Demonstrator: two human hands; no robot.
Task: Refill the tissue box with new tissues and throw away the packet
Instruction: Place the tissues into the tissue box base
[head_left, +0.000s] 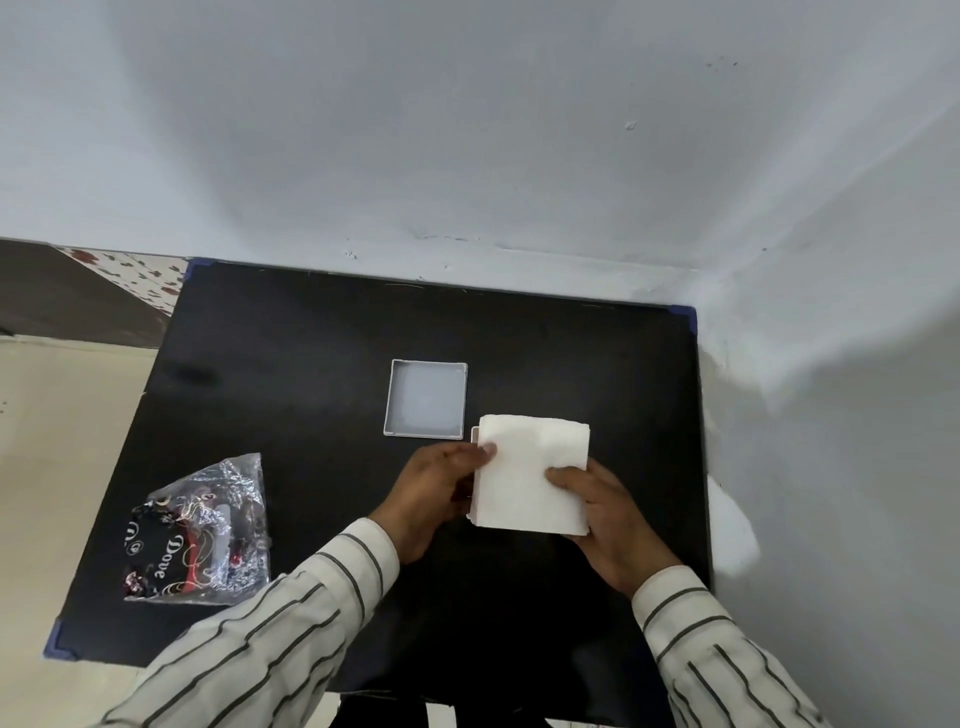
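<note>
A white stack of tissues (530, 470) sits in or on the white tissue box (474, 436), of which only a thin left edge shows. My left hand (436, 493) grips the stack's left side, thumb on top. On the right side, my right hand (602, 519) holds the stack with its thumb on the tissues. The box's grey-white lid (426, 399) lies upside down on the table just behind and to the left. An empty, crumpled clear packet (200, 535) with black and red print lies at the table's front left.
The black table (311, 364) stands in a corner, with a white wall behind it and another on its right. Blue guards cap its corners (54, 642). Beige floor lies to the left.
</note>
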